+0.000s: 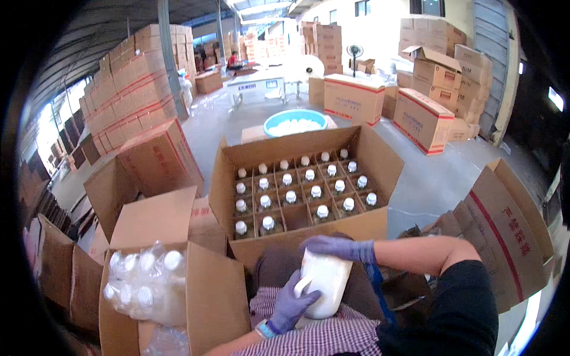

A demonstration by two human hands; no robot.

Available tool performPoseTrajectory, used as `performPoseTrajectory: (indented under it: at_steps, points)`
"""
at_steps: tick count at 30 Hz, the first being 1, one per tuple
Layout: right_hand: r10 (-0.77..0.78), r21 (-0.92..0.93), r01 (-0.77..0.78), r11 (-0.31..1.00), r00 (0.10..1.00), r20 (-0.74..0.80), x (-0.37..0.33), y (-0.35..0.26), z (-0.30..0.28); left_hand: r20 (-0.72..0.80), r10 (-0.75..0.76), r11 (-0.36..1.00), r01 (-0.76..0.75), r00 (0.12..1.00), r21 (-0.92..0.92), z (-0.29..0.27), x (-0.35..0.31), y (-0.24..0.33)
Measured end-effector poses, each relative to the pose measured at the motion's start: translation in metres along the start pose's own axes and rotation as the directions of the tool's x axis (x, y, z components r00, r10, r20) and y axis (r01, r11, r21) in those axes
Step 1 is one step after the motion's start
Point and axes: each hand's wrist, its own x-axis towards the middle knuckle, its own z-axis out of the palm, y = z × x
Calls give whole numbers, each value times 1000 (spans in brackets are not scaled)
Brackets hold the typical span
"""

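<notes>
Head view | white jug (328,282) sits between both hands, near side of the divided carton (363,224), long axis running near-to-far | left hand (291,305) grasps it by the handle (303,285) | right hand (335,247) drapes its far end, nearer the carton, grip unclear

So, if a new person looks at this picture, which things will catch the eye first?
The eye would probably fall first on the big open carton in the middle, holding rows of white-capped bottles. On its near side, the gloved left hand holds a white handled jug, the gloved right hand on top. Behind the carton, a round blue tub stands out.
</notes>
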Motion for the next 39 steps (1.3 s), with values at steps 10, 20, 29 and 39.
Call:
performPoseTrajectory:
  at_steps: [10,20,29,39]
  points:
    - [-149,-296,130,946,988,-43,-17,-24,40,-54,65,995,-61,996,83,-15,-17,1]
    - [-543,-674,726,141,625,560,-74,-55,76,308,-182,983,183,934,27,-40,-12,58]
    - [-472,-711,699,77,654,591,-84,-71,77,401,-73,997,73,913,17,-72,-4,53]
    - [-563,-602,689,404,706,430,-79,-58,61,230,-51,961,110,972,-252,-32,-38,49]
